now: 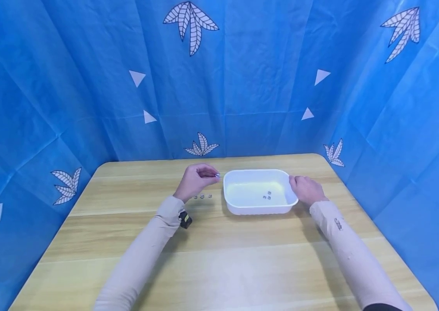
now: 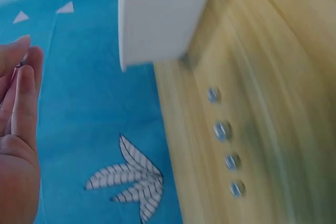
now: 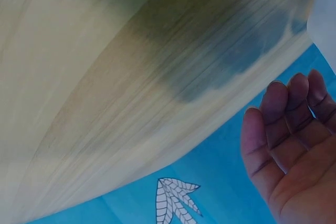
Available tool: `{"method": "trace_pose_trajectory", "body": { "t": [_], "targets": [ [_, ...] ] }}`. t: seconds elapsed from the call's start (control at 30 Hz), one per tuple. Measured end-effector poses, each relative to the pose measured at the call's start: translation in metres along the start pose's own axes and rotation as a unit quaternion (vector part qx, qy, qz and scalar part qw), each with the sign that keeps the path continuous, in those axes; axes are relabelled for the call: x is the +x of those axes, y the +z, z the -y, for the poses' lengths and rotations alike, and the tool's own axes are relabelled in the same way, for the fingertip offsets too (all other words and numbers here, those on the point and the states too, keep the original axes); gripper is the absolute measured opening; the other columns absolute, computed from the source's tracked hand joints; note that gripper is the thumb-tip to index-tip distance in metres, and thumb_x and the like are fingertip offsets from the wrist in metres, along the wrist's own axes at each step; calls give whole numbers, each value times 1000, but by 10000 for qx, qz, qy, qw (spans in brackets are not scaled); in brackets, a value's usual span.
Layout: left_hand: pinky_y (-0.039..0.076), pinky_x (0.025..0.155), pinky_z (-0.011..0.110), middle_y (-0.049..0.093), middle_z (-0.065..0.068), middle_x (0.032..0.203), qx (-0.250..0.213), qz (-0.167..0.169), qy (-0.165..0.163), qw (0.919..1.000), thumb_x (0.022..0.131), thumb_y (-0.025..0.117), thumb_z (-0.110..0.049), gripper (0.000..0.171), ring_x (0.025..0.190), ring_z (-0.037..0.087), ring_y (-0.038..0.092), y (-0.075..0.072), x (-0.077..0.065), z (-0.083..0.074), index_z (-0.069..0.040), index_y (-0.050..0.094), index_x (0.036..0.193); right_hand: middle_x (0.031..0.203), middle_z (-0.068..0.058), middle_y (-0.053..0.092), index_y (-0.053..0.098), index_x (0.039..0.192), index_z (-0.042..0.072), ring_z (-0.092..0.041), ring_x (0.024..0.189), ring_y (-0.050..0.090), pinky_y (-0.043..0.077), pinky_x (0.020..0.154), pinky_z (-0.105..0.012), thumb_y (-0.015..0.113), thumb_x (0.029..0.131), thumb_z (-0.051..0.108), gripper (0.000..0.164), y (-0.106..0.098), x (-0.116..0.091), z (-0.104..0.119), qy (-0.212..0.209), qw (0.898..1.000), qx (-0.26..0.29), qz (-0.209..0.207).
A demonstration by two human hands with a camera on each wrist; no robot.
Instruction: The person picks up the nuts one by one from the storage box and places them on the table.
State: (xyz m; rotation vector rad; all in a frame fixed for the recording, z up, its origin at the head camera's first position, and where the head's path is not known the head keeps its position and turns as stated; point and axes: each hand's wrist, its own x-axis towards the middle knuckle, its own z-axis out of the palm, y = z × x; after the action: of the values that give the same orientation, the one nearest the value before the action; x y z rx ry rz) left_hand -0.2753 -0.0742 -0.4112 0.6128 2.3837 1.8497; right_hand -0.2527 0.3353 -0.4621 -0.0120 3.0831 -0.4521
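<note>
My left hand [image 1: 197,179] pinches a small shiny metal nut [image 1: 217,175] between thumb and fingertips, just left of the tray and above the table. In the left wrist view only a sliver of that nut [image 2: 21,65] shows between the fingers. A white plastic tray [image 1: 258,211] stands on the table, with 3 similar nuts [image 1: 269,198] lying in it. My right hand [image 1: 307,190] holds the tray's right end, thumb at the rim and fingers outside. Below the left hand, several more nuts [image 2: 222,131] lie in a row on the wood.
The wooden table [image 1: 219,268] has rounded far corners. A blue curtain [image 1: 266,77] with white leaf prints hangs behind it and along both sides. A small black device [image 1: 185,220] sits at the left wrist.
</note>
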Motion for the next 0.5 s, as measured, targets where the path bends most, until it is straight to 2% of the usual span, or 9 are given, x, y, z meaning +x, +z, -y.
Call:
{"method": "trace_pose_trajectory", "body": {
  "t": [0.17, 0.5],
  "targets": [
    [64, 85, 30, 78, 14, 107, 158, -157, -144, 9996, 85, 83, -7, 22, 95, 18, 77, -17, -8, 13, -4, 75, 106, 131, -33, 65, 61, 134, -6, -53, 120, 62, 50, 100, -67, 14, 110, 48, 75, -2, 0, 0, 38, 10000, 62, 8],
    [65, 82, 30, 74, 19, 115, 903, -30, -452, 9949, 88, 79, -4, 22, 100, 29, 78, -46, -27, 48, 1, 74, 109, 130, -34, 65, 61, 133, -7, -54, 119, 61, 51, 98, -67, 14, 110, 47, 75, -2, -2, 3, 56, 9999, 95, 37]
  ]
}}
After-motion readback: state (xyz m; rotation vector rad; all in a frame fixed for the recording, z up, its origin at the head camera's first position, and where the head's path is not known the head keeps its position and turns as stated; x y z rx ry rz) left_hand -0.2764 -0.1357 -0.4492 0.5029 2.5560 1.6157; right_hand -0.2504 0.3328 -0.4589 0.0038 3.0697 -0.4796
